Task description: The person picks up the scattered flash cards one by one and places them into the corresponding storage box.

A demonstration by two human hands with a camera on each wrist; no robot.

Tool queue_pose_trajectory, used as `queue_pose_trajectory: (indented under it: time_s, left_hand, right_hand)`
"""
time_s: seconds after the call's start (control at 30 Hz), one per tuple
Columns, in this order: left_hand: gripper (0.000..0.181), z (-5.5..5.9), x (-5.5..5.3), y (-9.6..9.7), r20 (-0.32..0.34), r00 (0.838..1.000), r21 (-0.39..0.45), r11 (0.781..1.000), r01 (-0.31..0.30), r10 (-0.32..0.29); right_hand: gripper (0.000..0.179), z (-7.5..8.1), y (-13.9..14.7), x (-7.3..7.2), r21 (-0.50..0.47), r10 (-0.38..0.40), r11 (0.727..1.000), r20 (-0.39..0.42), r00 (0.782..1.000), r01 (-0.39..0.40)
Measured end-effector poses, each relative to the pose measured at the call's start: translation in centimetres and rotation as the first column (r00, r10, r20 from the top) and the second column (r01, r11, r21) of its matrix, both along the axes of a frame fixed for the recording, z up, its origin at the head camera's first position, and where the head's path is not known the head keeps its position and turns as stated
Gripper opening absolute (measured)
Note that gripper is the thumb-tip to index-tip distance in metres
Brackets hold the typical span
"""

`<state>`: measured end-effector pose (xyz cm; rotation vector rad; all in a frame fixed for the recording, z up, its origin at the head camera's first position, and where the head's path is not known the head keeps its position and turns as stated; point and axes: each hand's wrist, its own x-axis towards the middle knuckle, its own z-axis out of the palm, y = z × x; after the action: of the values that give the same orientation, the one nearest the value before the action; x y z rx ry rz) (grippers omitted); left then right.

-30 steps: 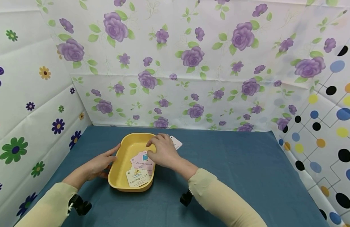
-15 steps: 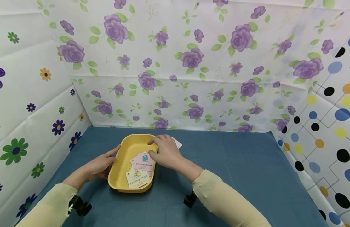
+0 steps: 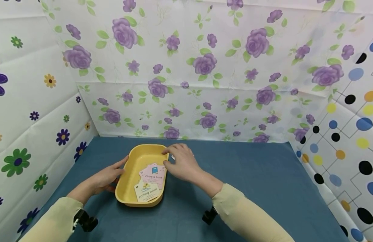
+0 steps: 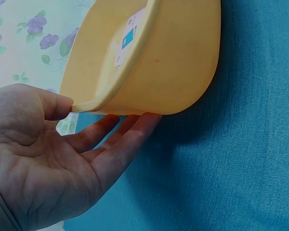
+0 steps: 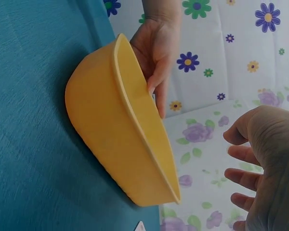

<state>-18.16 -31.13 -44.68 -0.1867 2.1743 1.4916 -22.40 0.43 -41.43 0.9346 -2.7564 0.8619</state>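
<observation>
A yellow plastic tub (image 3: 127,174) stands on the blue cloth, left of centre in the head view. Inside it lie a pink card (image 3: 152,174) reading "Chinese book" and a white card (image 3: 146,192) reading "sailing boat". My left hand (image 4: 53,149) grips the tub's left side, thumb on the rim and fingers against the outer wall. Over by the right rim is my right hand (image 3: 182,163), with nothing in it; its loosely bent fingers (image 5: 243,179) are apart from the tub in the right wrist view. Another white card (image 3: 173,157) lies behind that hand, mostly hidden.
Blue cloth (image 3: 243,188) covers the table. A purple-flowered sheet (image 3: 192,94) hangs along the back, a flower-print sheet (image 3: 47,111) at the left and a dotted one (image 3: 349,141) at the right.
My right hand has drawn slightly to the right, away from the tub's inside, and now covers more of the loose white card. My left hand and the tub stay put.
</observation>
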Motion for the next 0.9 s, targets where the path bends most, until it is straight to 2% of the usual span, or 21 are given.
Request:
queue_pose_trajectory:
  time_s: [0.3,0.9]
  left_hand:
    - [0.066,-0.4,-0.1,0.0,0.001,1.0,-0.007,1.0,-0.011,0.011]
    - [0.066,-0.1,0.0,0.1,0.002,1.0,0.001,1.0,-0.018,0.018]
  right_hand:
    - [0.031,-0.2,2.2,-0.3,-0.04,-0.012,0.999,0.015,1.0,0.013]
    - [0.031,-0.2,6.1,-1.6,-0.038,-0.127,0.991,0.027,0.992,0.128]
